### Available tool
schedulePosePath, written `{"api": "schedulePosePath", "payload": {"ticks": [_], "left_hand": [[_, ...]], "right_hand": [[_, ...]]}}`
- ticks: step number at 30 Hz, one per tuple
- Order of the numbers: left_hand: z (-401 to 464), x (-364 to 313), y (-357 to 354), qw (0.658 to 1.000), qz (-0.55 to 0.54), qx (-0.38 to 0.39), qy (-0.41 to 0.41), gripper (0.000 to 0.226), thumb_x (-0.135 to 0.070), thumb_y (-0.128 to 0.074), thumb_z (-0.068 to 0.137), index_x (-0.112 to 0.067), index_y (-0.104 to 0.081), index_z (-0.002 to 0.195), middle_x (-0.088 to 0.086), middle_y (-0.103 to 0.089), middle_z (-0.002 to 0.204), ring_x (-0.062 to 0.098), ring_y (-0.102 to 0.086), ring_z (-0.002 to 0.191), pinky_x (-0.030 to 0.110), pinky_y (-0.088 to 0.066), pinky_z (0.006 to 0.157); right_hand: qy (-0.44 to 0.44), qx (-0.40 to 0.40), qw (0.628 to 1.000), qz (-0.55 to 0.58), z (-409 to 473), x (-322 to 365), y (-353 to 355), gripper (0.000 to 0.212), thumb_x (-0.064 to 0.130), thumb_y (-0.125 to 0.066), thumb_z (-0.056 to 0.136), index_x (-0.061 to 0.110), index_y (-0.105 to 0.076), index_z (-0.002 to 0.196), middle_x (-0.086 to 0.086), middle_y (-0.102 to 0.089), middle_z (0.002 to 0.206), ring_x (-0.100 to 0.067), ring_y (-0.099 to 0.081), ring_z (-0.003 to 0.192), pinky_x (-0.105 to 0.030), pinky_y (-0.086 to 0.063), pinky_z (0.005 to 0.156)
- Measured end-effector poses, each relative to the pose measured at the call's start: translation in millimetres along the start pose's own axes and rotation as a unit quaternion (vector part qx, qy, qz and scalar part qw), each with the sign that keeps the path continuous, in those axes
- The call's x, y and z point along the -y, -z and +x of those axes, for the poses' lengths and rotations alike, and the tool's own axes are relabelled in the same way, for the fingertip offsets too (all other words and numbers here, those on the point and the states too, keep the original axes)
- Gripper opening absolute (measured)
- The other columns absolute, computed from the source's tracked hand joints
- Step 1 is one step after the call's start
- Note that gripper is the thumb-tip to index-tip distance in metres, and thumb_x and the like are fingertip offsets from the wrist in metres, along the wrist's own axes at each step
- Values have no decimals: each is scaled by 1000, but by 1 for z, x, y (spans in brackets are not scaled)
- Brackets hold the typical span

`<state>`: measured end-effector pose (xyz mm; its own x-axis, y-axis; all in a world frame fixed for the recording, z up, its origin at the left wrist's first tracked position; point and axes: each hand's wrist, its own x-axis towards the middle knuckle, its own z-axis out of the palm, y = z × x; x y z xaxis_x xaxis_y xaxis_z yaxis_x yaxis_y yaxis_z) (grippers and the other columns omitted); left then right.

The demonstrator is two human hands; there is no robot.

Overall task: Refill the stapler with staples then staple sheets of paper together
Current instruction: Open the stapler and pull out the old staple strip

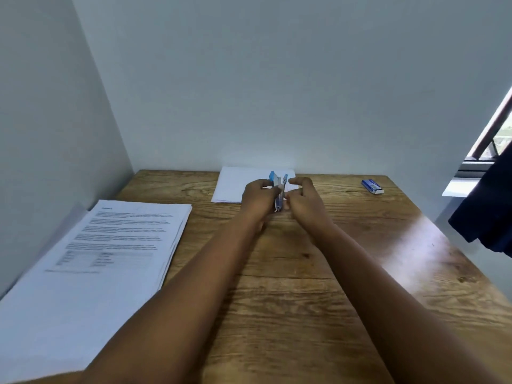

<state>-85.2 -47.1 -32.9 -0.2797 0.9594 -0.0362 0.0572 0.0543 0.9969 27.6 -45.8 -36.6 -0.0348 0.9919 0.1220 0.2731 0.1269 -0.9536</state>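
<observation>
Seen over a wooden desk [304, 273]: left hand [259, 199] closed round a blue stapler [278, 189], hinged open and upright; right hand [303, 200] just beside it, fingers loosely curled. Behind, a small paper stack [230, 185]. Far right, a blue staple box [372, 186]. Left, printed sheets [97, 259].

Light: soft daylight from the window [496, 139] at the right edge, moderately bright.
Glare: a pale washed-out patch on the right side of the wooden surface [424, 242].
Shadows: faint, falling beneath the forearms.
Sharpness: soft overall; printed text on the paper stack [110, 245] unreadable.
Distortion: wide-angle bending of walls and edges.
</observation>
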Motion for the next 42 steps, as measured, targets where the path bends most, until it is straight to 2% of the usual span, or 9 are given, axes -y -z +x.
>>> {"api": "schedulePosePath", "payload": {"ticks": [4, 7, 10, 14, 25, 29, 34, 37, 42], "left_hand": [[-19, -4, 31, 998, 6, 48, -26, 16, -20, -70, 93, -10, -71, 105, 19, -73, 93, 27, -64, 73, 36, -50, 67], [-30, 3, 47, 996, 34, 68, -41, 16, -24, -71, 92, -12, -71, 103, 13, -68, 73, 25, -61, 69, 36, -47, 66], [-37, 13, 53, 997, 13, 69, -30, 10, -18, -72, 91, -13, -72, 99, 23, -70, 80, 28, -63, 71, 39, -47, 66], [-42, 28, 60, 997, -12, 67, -30, 4, -15, -76, 85, -14, -72, 87, 14, -70, 73, 30, -65, 70, 45, -52, 70], [-54, 39, 59, 965, 197, 29, -168, 11, -23, -73, 89, -23, -66, 81, -3, -57, 65, 16, -57, 61, 32, -45, 62], [-57, 40, 57, 958, 221, 31, -182, 9, -23, -67, 93, -15, -68, 96, 7, -66, 77, 30, -69, 78, 50, -57, 73], [-56, 44, 55, 931, 295, -5, -216, 20, -25, -51, 102, -12, -58, 116, 9, -69, 93, 29, -65, 83, 43, -51, 69], [-53, 46, 57, 957, 229, -29, -177, 17, -25, -48, 104, -12, -56, 110, 4, -65, 88, 28, -64, 83, 35, -44, 65], [-53, 38, 61, 989, -118, -56, -66, 9, -22, -50, 105, -22, -50, 96, 8, -75, 87, 21, -75, 82, 36, -59, 74]], "right_hand": [[-17, -33, 998, 58, -12, 6, -19, 34, 27, -57, 94, 25, -50, 127, 2, -62, 80, -20, -69, 79, -37, -53, 72], [-36, -42, 993, 102, -20, 7, -32, 25, 16, -54, 94, 24, -58, 117, 0, -63, 79, -13, -63, 62, -27, -49, 56], [-52, -23, 992, 111, -25, 4, -37, 16, 10, -51, 94, 16, -64, 100, -3, -62, 71, -11, -55, 48, -23, -42, 46], [-53, 13, 990, 128, -32, 0, -34, 10, 10, -53, 94, 8, -62, 91, -2, -61, 63, -10, -52, 46, -21, -38, 41], [-42, 38, 995, 77, -40, -13, -38, 18, 18, -45, 91, 18, -53, 75, 2, -58, 66, -10, -47, 55, -26, -37, 50], [5, 18, 1000, -12, -42, -14, -43, 22, 21, -40, 94, 18, -51, 75, 2, -56, 75, -17, -49, 72, -37, -38, 66], [47, -18, 992, -114, -46, -15, -51, 26, 21, -39, 96, 19, -47, 71, -1, -56, 74, -23, -51, 73, -39, -36, 65], [64, -26, 990, -119, -47, -17, -53, 27, 21, -41, 96, 18, -43, 69, -1, -54, 70, -24, -48, 69, -41, -36, 64], [63, -46, 997, 27, -45, -23, -47, 18, 18, -47, 95, 17, -51, 78, 3, -48, 68, -15, -42, 66, -34, -34, 62]]}}
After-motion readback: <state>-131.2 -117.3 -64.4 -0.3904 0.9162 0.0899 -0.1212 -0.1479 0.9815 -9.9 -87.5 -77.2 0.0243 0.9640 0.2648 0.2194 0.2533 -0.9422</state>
